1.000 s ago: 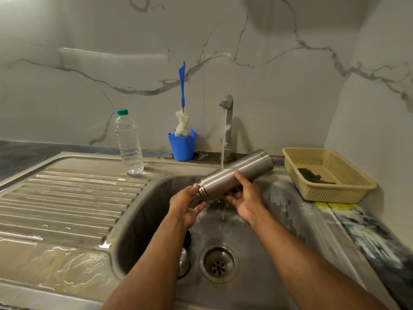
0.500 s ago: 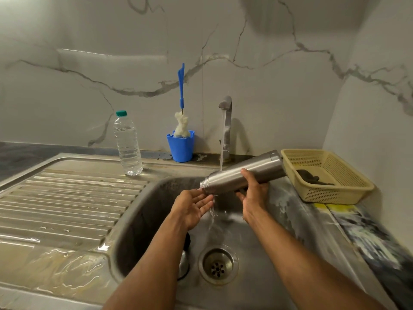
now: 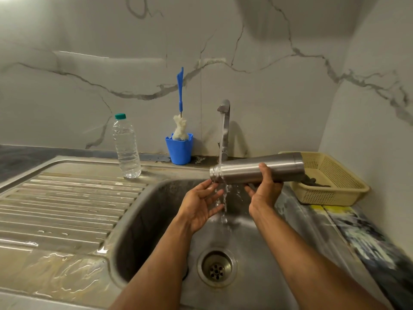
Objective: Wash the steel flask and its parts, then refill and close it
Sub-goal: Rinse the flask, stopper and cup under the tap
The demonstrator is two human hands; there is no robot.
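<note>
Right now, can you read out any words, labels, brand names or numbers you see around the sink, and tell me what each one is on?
None can be read.
Steel flask: plain brushed metal, no marking visible.
Plastic water bottle: clear, no label showing.
Blue cup, yellow basket, tap: no print visible.
Counter patch right of the sink: yellow and white smears, too blurred to tell whether it is text.

We have one view only, worn on the head: it looks forward and down, wide-angled, close over the sink (image 3: 156, 220), taking in both forearms, the tap (image 3: 225, 121) and the back wall.
</note>
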